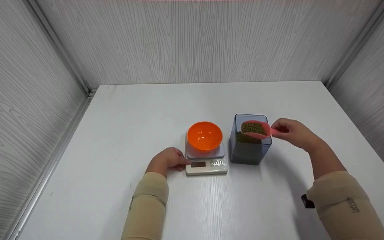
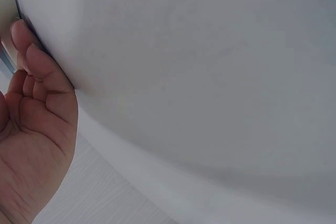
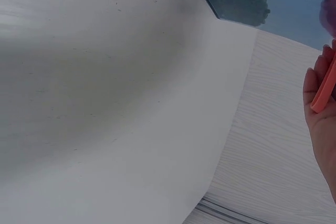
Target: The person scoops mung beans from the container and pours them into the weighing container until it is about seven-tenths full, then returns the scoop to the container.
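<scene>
My right hand (image 1: 293, 133) grips the handle of a red scoop (image 1: 262, 136), which is heaped with small green beans (image 1: 252, 128). The scoop is level over the open top of a clear bluish square container (image 1: 247, 155), and more green beans lie inside. The scoop's handle (image 3: 324, 87) crosses my fingers in the right wrist view. My left hand (image 1: 170, 158) holds the left edge of a white kitchen scale (image 1: 206, 170), beside its dark display. On the scale's platform sits an orange bowl (image 1: 205, 136) with nothing visible in it.
The container stands just right of the scale on a white table (image 1: 138, 116). Grey wood-grain panels (image 1: 192, 43) enclose the table at the back and both sides. A small black object (image 1: 308, 201) shows beside the right sleeve.
</scene>
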Demonstrator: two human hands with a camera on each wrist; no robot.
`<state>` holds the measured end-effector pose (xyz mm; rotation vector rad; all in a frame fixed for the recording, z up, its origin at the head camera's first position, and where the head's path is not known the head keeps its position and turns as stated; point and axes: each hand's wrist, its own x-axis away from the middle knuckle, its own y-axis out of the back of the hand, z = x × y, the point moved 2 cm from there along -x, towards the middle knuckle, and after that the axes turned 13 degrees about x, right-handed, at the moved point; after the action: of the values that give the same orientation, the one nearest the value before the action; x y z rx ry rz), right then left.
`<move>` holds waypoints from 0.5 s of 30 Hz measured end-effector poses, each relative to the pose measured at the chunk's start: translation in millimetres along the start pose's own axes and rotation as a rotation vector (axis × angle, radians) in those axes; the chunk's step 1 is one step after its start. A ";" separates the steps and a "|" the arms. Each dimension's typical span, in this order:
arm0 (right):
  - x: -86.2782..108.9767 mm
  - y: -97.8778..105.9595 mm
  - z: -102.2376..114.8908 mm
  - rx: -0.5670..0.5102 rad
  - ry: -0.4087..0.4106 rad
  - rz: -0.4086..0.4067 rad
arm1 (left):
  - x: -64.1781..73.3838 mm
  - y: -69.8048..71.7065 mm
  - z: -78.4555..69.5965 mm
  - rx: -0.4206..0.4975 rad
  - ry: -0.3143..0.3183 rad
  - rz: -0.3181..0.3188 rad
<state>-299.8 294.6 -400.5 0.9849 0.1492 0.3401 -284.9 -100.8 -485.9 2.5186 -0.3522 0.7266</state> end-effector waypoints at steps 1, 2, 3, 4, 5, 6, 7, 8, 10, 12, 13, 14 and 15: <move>-0.2 -0.3 -0.6 0.002 -0.002 -0.002 | 0.0 0.0 0.0 0.000 0.000 -0.001; -0.1 -0.3 -1.0 0.005 -0.003 -0.004 | 0.1 0.0 -0.1 -0.001 0.001 -0.002; 0.0 -0.2 -1.1 0.009 -0.003 -0.005 | -0.1 0.0 0.0 -0.001 -0.001 -0.002; -0.1 0.1 -1.3 0.016 -0.003 -0.005 | -0.2 0.0 0.0 -0.002 -0.003 0.000; -0.4 0.6 -1.0 0.022 -0.003 -0.005 | -0.3 0.2 0.0 -0.001 -0.002 0.001; -0.8 1.2 -0.7 0.030 -0.004 -0.005 | -0.4 0.3 0.1 0.001 -0.002 0.002; -1.3 2.0 -0.1 0.040 -0.005 -0.003 | -0.3 0.5 0.1 0.000 -0.003 0.003; -1.9 2.9 0.5 0.047 -0.005 0.000 | -0.3 0.6 0.4 0.000 -0.004 0.003; -2.7 5.3 2.9 0.064 -0.003 0.002 | -0.2 1.0 0.4 -0.002 -0.002 0.004; -3.1 8.4 5.7 0.077 -0.004 0.000 | -0.6 0.9 0.7 -0.001 0.004 0.001; -3.4 10.4 7.5 0.083 -0.001 -0.003 | -0.7 0.7 0.8 0.000 0.006 -0.001; -3.7 12.5 9.6 0.088 -0.006 -0.014 | -1.0 0.3 0.9 0.003 0.008 -0.002; -4.2 14.5 12.1 0.092 -0.009 -0.024 | -0.9 0.0 0.7 0.004 0.008 -0.002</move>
<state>-303.5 290.9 -381.8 1.0741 0.1697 0.3086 -285.3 -101.1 -486.9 2.5191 -0.3451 0.7375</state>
